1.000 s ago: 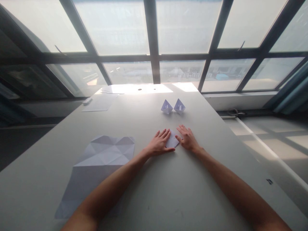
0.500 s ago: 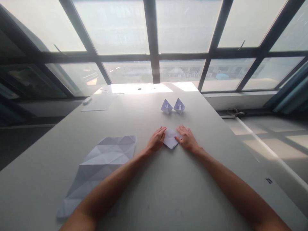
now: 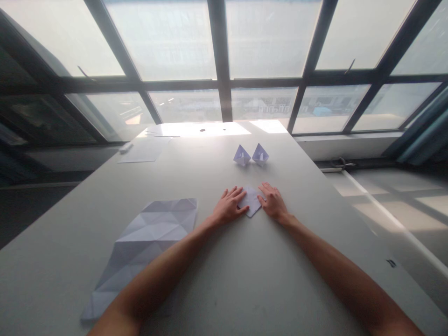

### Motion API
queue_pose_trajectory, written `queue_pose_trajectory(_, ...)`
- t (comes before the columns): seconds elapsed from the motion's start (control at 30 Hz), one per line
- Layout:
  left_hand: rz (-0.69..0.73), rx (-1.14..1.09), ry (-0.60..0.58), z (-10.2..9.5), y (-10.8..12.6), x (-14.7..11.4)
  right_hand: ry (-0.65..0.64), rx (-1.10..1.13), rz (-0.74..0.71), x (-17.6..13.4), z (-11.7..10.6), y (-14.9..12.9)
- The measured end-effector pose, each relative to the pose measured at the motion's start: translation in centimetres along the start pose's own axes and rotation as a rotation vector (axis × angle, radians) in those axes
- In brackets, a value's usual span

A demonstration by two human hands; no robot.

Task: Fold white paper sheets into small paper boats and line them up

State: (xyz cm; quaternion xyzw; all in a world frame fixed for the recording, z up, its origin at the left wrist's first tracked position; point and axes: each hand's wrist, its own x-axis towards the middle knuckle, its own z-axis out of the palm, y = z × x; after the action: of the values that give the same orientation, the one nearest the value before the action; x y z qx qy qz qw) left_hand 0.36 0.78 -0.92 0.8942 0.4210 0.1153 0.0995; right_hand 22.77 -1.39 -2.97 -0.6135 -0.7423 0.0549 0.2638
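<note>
Step in hand looks like flattening/creasing: the small folded paper (image 3: 251,201) lies on the table (image 3: 217,289), nearer its R edge than its L. L hand (image 3: 228,205) is palm-down at the paper's L side, fingers slightly spread, thumb on top; R hand (image 3: 273,202) has fingers loosely fanned, thumb by the R corner, no clear grip. Next move prob. calls for firm, even pressure w/ paper kept square. One folded shape (image 3: 241,156) & its twin (image 3: 260,155) stand toward the far edge. Unclear: paper's L corner is under fingers, fold layers too small to read; creased sheet (image 3: 161,219), toward the L edge, is partly behind the L forearm (image 3: 175,259); glare washes out the far edge.
</note>
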Motion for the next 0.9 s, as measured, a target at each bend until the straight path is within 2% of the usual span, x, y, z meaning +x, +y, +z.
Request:
queue_pose_trajectory(0.1,-0.002,0.012,-0.010,0.0,0.0,0.0,0.100,0.114,-0.094,0.2,-0.2,-0.1)
queue_pose_trajectory(0.17,-0.003,0.015,-0.009,0.0,0.0,0.0,0.117,0.198,-0.186,0.2,-0.3,-0.3)
queue_pose_trajectory(0.27,0.006,0.013,-0.003,0.1,-0.1,-0.1,0.031,0.241,-0.293,0.0,-0.3,-0.7)
queue_pose_trajectory(0.4,0.036,0.010,-0.005,0.1,-0.2,-0.2,-0.106,0.185,-0.317,-0.2,-0.2,-0.9)
queue_pose_trajectory(0.57,0.071,-0.008,0.008,0.2,-0.3,-0.3,-0.124,0.194,-0.303,-0.1,-0.2,-0.9)
queue_pose_trajectory(0.67,0.110,-0.062,0.072,0.2,-0.3,-0.3,-0.120,0.210,-0.303,0.0,-0.3,-0.9)
queue_pose_trajectory(0.83,0.138,-0.240,0.279,0.1,-0.3,0.1,-0.109,0.207,-0.311,-0.1,-0.4,-1.0)
queue_pose_trajectory(0.9,0.153,-0.266,0.284,-0.1,-0.4,0.2,-0.107,0.212,-0.309,-0.1,-0.5,-1.0)
